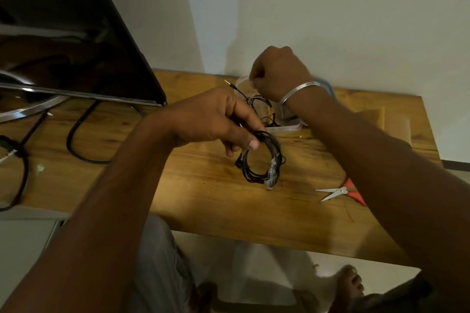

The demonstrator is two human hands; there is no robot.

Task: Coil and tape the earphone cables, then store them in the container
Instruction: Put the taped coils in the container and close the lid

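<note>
Left hand grasps coiled cable; right hand, grasp unclear, masks container; scissors nearby.

two hands: left hand near centre, right hand toward 1 o'clock. one coiled earphone cable just off centre toward 4 o'clock, with one band of clear tape on it. one clear container at 12 o'clock; black cables inside, too tangled to count. one jack plug at its rim. one pair of scissors at 4 o'clock. one metal bangle. one dark screen at 10 o'clock. at least two dark cords at 9 o'clock. one wooden table.
</note>
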